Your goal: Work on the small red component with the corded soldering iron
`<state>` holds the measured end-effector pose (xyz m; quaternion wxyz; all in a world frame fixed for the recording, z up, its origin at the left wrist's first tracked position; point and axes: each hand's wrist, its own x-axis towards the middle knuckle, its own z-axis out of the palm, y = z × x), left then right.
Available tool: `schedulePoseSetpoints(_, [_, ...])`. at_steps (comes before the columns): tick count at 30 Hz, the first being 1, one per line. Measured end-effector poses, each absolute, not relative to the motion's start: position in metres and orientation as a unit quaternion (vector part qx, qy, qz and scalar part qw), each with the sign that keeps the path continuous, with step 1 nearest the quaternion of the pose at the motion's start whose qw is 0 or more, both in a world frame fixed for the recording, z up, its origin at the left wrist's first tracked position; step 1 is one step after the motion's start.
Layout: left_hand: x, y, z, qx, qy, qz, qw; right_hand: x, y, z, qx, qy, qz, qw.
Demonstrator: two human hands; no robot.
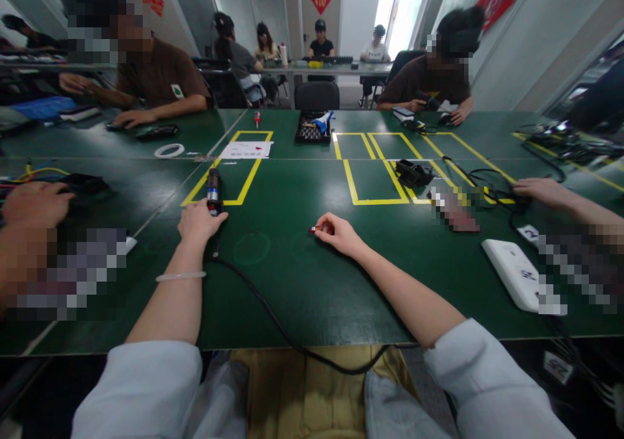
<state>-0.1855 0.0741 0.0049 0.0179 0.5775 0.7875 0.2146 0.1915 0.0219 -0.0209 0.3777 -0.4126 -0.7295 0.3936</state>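
My left hand (pixel 201 221) is closed round the lower end of a black cylindrical tool (pixel 213 185) with a silver and blue band. The tool lies over the yellow-taped outline at left, pointing away from me; its exact kind is unclear. A black cable (pixel 258 296) starts near my left wrist and droops over the table's front edge. Near the middle of the green table (pixel 292 302), my right hand (pixel 338 232) pinches a small red-tipped piece (pixel 312 230). The rest of that piece is hidden by my fingers.
A white sheet (pixel 246 149) and a black tray (pixel 312 128) with a blue and white item lie farther back. At right are a black device (pixel 414 173) and a white box (pixel 519 276). Co-workers' hands rest at both sides: one left (pixel 36 208), one right (pixel 546 190).
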Motion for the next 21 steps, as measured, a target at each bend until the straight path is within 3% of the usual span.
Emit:
schedulePoseSetpoints(11, [-0.116, 0.056, 0.017, 0.643, 0.761, 0.085, -0.030, 0.191, 0.022, -0.024, -0.385, -0.737, 0.391, 0.395])
schedulePoseSetpoints(21, [-0.053, 0.041, 0.007, 0.785, 0.609, 0.116, 0.018, 0.190, 0.020, -0.024, -0.380, -0.784, 0.301, 0.388])
